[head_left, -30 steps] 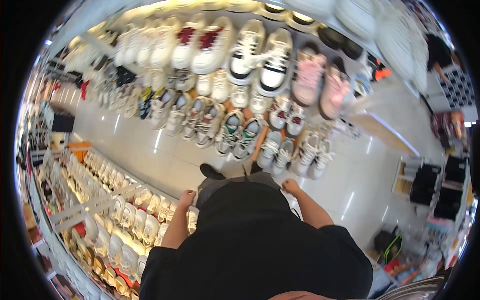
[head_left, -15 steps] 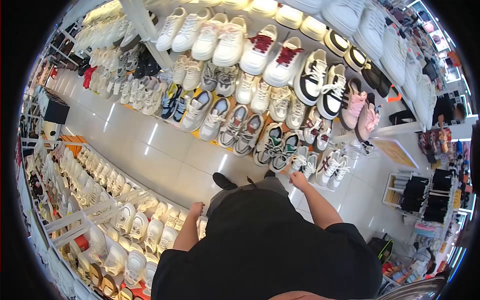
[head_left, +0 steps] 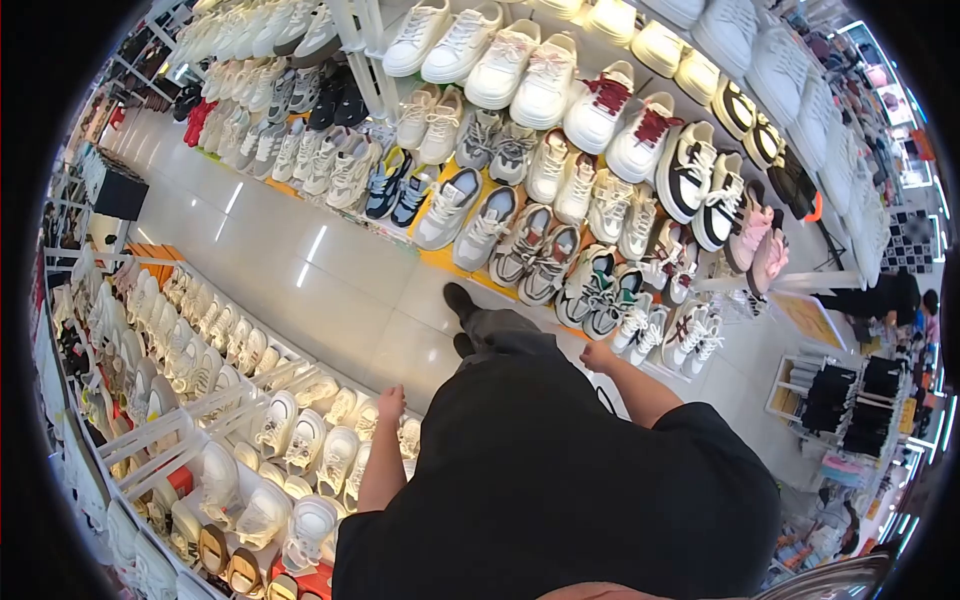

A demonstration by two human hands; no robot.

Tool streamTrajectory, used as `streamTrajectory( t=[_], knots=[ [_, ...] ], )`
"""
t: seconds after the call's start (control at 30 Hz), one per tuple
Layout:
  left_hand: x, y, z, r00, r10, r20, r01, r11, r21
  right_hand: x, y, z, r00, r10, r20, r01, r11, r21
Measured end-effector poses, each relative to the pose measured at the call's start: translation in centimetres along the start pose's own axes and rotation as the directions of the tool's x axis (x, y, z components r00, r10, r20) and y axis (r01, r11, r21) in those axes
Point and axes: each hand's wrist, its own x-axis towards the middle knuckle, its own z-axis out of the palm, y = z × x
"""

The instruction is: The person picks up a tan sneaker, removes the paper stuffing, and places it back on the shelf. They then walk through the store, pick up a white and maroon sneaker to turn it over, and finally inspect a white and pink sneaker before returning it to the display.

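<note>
My left hand [head_left: 391, 402] hangs low beside the lower shoe shelf, its fingers loosely curled with nothing in them. Pale shoes [head_left: 338, 458] stand on that shelf to its left. My right hand [head_left: 598, 357] is closed in a loose fist and holds nothing visible. It is nearest to the white and grey sneakers [head_left: 637, 328] at the edge of the upper display, and a gap seems to separate them. Above are white sneakers with dark red laces [head_left: 603, 108] and black-and-white sneakers [head_left: 686, 172].
A tiled aisle floor [head_left: 335, 270] runs between the two shoe displays, with my dark shoe [head_left: 460, 303] on it. White metal posts [head_left: 365, 60] hold the racks. At the right are a rack of dark items [head_left: 828, 395] and a person in dark clothes [head_left: 880, 298].
The view has shifted, so the upper shoe display sits further right and the lower shelf slightly right. My feet have moved, with both shoes now close together. Both hands remain low at my sides.
</note>
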Motion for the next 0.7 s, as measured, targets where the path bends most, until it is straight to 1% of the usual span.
streamTrajectory(
  t=[0.03,0.07,0.1,0.17,0.23,0.27,0.33,0.37,0.4,0.47,0.53,0.6,0.67,0.7],
  knots=[
    [-0.3,-0.7,0.3,0.996,0.022,-0.089,-0.027,0.998,-0.060,0.4,-0.6,0.2,1.000,0.020,0.015,-0.020,1.000,-0.013],
    [-0.5,-1.0,-0.3,0.989,0.141,-0.051,-0.135,0.985,0.106,1.0,-1.2,0.2,0.999,0.041,0.027,-0.040,0.999,-0.026],
    [0.3,-2.5,-1.0,0.969,0.248,0.006,-0.241,0.934,0.264,1.7,-2.3,0.0,0.998,0.031,0.056,-0.030,0.999,-0.024],
    [0.7,-4.3,-2.6,0.931,0.359,0.067,-0.351,0.827,0.440,3.0,-5.5,-0.9,0.993,0.011,0.117,-0.009,1.000,-0.017],
    [1.2,-5.2,-4.5,0.914,0.403,0.045,-0.369,0.781,0.504,6.2,-7.7,-0.4,0.989,-0.045,0.144,0.050,0.998,-0.031],
    [2.3,-5.2,-5.4,0.956,0.295,0.009,-0.260,0.829,0.494,8.1,-9.0,-0.2,0.985,-0.074,0.155,0.081,0.996,-0.037],
    [5.6,-6.3,-7.8,0.997,0.054,-0.058,-0.021,0.888,0.460,11.4,-12.2,-0.3,0.983,-0.133,0.130,0.144,0.987,-0.074],
    [5.4,-5.1,-9.1,0.987,0.147,-0.066,-0.111,0.917,0.383,13.2,-14.2,-0.7,0.977,-0.169,0.132,0.183,0.978,-0.104],
    [4.9,-2.9,-10.6,0.987,0.140,-0.082,-0.102,0.929,0.357,15.0,-16.4,-1.3,0.970,-0.204,0.132,0.222,0.966,-0.132],
    [3.9,3.0,-12.9,0.987,0.123,-0.105,-0.087,0.950,0.299,18.0,-20.9,-2.4,0.939,-0.343,0.025,0.341,0.920,-0.195],
    [2.9,9.0,-15.0,0.946,0.243,-0.214,-0.175,0.939,0.295,20.9,-25.4,-3.8,0.935,-0.352,-0.043,0.353,0.936,0.000],
    [4.1,12.1,-17.3,0.950,0.074,-0.302,-0.073,0.997,0.016,21.4,-31.1,-7.4,0.910,-0.412,-0.046,0.413,0.910,0.029],
    [2.4,16.8,-17.4,0.916,0.077,-0.394,-0.156,0.972,-0.174,22.9,-35.1,-9.6,0.877,-0.474,-0.078,0.474,0.880,-0.026],
    [2.5,17.5,-17.9,0.915,0.077,-0.397,-0.186,0.952,-0.244,23.3,-36.8,-10.5,0.853,-0.512,-0.106,0.512,0.858,-0.023]
  ],
)
